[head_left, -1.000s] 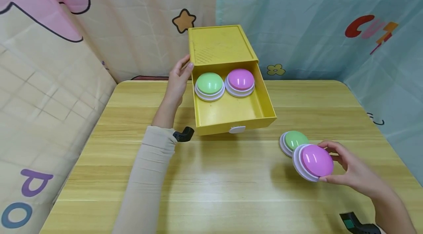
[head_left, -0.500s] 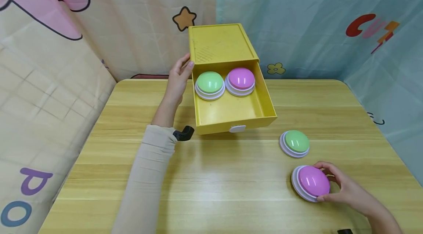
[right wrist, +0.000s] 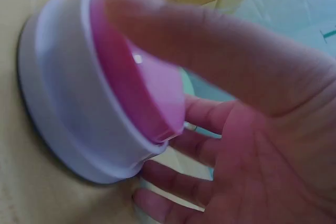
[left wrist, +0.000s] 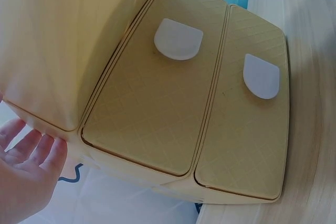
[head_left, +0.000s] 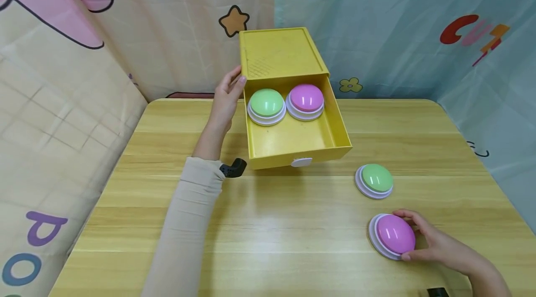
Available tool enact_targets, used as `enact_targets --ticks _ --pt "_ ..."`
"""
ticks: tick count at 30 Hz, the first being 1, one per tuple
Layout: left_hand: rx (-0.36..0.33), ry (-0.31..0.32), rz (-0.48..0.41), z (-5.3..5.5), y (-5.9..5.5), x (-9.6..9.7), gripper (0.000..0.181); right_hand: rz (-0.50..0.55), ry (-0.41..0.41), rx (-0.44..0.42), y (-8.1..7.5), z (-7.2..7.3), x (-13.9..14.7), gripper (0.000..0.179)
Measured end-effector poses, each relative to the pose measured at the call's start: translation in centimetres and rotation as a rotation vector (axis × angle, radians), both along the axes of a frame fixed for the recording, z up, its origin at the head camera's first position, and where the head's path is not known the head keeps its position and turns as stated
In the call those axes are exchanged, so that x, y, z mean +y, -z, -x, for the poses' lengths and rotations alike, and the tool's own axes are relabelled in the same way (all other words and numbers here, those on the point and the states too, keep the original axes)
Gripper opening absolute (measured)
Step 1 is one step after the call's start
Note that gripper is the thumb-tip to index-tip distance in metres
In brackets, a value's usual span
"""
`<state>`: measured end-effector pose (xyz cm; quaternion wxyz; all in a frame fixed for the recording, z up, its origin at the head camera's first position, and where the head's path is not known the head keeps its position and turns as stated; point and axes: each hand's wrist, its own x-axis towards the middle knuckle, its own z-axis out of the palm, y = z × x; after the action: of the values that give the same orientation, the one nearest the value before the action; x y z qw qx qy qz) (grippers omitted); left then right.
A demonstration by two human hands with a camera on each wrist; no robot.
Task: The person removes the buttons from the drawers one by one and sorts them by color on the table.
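A domed pink push button (head_left: 395,234) on a white base stands on the table at the lower right. My right hand (head_left: 439,243) holds it by the rim, thumb on the near side and fingers at the far side. The right wrist view shows the button's white base (right wrist: 79,93) down on the wood. My left hand (head_left: 226,99) rests its fingers against the left side of a yellow drawer box (head_left: 280,52). The box's top drawer (head_left: 293,141) stands pulled out, holding a green push button (head_left: 266,104) and another pink push button (head_left: 307,99) side by side.
Beyond the right hand's button, a second green push button (head_left: 377,178) lies on the wooden table (head_left: 272,227). Two lower drawers with white handles (left wrist: 178,39) are shut in the left wrist view. Printed curtains (head_left: 377,22) surround the table's back and sides.
My right hand has brought the pink button toward the table's front edge and down onto the wood, away from the green button it partly covered. The left hand stays at the box.
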<state>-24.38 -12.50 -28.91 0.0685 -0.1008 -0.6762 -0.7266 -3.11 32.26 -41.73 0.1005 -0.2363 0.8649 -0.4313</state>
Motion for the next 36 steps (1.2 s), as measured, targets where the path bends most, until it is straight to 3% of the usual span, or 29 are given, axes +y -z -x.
enact_targets --ticks 4,10,13,17,23,31,36 --pt "-0.007 0.004 -0.004 0.0 0.0 -0.1 0.048 0.001 -0.024 -0.029 -0.9 0.5 0.1 0.074" --pt "-0.006 -0.002 -0.020 1.2 1.1 -0.4 0.048 -0.053 0.020 0.002 -3.5 2.1 -0.3 0.077" --pt "-0.002 -0.010 -0.020 1.5 1.4 -0.5 0.048 0.006 0.002 0.081 -5.2 3.8 -1.2 0.076" --pt "0.008 -0.013 -0.015 1.5 1.5 -0.5 0.048 0.149 -0.089 0.187 -7.3 6.5 -2.7 0.077" --pt "0.017 -0.005 -0.016 1.4 1.5 -0.4 0.047 0.316 -0.215 0.212 -10.0 9.9 -5.7 0.079" --pt "0.021 -0.015 -0.014 1.6 1.6 -0.3 0.047 0.332 -0.265 0.207 -13.4 13.1 -9.6 0.081" --pt "0.017 -0.023 -0.005 1.5 1.6 -0.3 0.048 0.261 -0.256 0.192 -15.2 15.4 -12.2 0.078"
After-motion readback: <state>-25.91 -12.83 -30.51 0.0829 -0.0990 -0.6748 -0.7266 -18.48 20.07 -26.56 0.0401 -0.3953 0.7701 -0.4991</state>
